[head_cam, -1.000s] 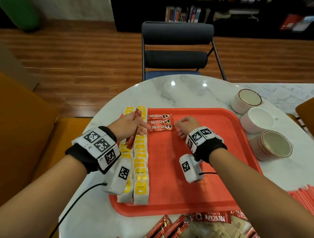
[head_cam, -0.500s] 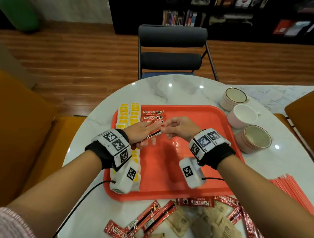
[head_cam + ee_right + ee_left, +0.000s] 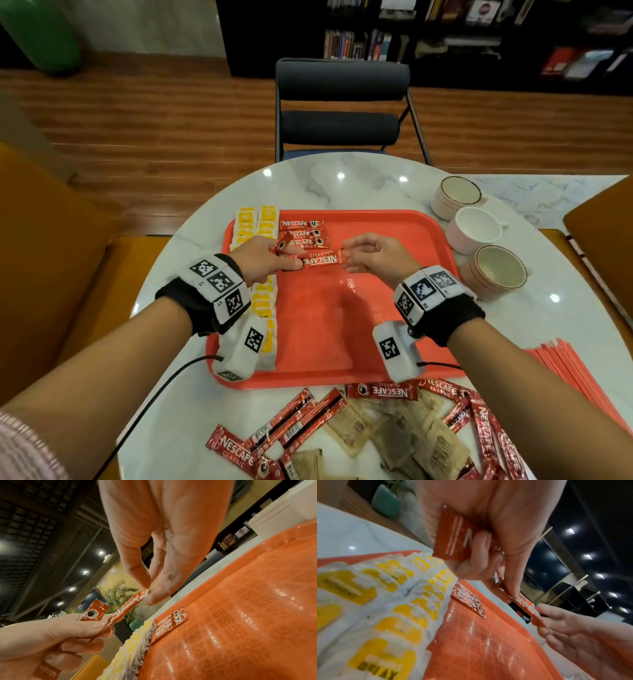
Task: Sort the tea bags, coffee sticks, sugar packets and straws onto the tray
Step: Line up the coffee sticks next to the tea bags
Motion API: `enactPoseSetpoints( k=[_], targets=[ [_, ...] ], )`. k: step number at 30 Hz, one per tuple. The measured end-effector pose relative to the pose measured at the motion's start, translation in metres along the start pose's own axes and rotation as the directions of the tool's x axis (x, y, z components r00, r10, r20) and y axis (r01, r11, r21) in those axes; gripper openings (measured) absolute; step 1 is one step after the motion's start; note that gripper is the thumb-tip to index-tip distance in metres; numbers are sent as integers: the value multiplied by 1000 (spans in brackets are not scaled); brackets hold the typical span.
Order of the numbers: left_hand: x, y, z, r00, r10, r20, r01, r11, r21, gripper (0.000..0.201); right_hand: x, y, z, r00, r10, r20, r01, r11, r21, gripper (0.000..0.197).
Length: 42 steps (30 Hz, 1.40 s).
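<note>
An orange tray holds two columns of yellow-and-white tea bags on its left side. Beside them lie three red coffee sticks in a row. My left hand grips a few coffee sticks just above the tray; one stick juts out to the right. My right hand pinches that stick's right end between thumb and fingertips. Both hands hover just in front of the laid row.
Loose coffee sticks and brown sugar packets lie on the marble table in front of the tray. Red straws lie at the right edge. Three cups stand right of the tray. A dark chair is behind the table.
My left hand came right from the tea bags with its sticks. My right hand left the laid row, met it, and now pinches the end of one stick.
</note>
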<state>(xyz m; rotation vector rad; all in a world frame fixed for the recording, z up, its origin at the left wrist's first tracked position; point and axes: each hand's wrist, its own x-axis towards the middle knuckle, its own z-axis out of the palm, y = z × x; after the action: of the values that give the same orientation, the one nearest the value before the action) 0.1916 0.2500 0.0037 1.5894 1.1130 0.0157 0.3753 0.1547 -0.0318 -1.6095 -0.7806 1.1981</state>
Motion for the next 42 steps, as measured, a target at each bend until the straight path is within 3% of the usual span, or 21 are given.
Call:
enactPoseSetpoints(
  k=[4, 7, 10, 12, 15, 18, 21, 24, 29, 32, 39, 42],
  targets=[
    [0, -1, 3, 998, 32, -60, -31, 999, 26, 22, -1, 1, 5, 999, 37, 38, -37, 999, 0, 21],
    [3, -3, -1, 992, 19, -126, -28, 997, -65, 11, -1, 1, 9, 995, 81, 60, -81, 997, -3, 16],
    [9, -3, 0, 993, 32, -116, -59, 970, -237, 30, -1, 0, 20, 989, 102, 111, -107, 994, 36, 9],
    [9, 0, 6, 996, 63, -66, -80, 948, -308, 32, -1, -1, 29, 984, 91, 154, -101, 993, 58, 9],
    [9, 4, 17, 993, 112, -43, -119, 969, -218, 32, -2, -2, 39, 980, 101, 171, -103, 995, 2, 15],
    [13, 4, 15, 983, 154, -96, -158, 987, -34, 24, -1, -1, 39, 981, 125, 151, -120, 992, -41, 11],
    [16, -1, 10, 978, 192, -80, -176, 970, 169, 12, 2, -3, 31, 991, 122, 58, -128, 985, 113, 19],
    [20, -6, 7, 986, 168, -23, -154, 945, 288, 27, 6, -5, 20, 996, 86, 5, -85, 980, 179, 11],
    [25, -9, 5, 985, 173, -16, -156, 922, 354, 25, 17, 5, 14, 992, 120, -27, -122, 989, -85, 15],
    [29, -12, -3, 974, 209, -85, -167, 921, 352, 20, 31, 19, 7, 974, 189, -126, -212, 955, -208, 11],
    [28, -21, -25, 948, 177, -263, -88, 944, 319, 19, 49, 28, 9, 914, 329, -236, -366, 921, -131, 7],
    [29, -27, -31, 944, 150, -295, -58, 953, 297, 17, 58, 26, 17, 909, 321, -264, -380, 899, -216, 15]
  ],
)
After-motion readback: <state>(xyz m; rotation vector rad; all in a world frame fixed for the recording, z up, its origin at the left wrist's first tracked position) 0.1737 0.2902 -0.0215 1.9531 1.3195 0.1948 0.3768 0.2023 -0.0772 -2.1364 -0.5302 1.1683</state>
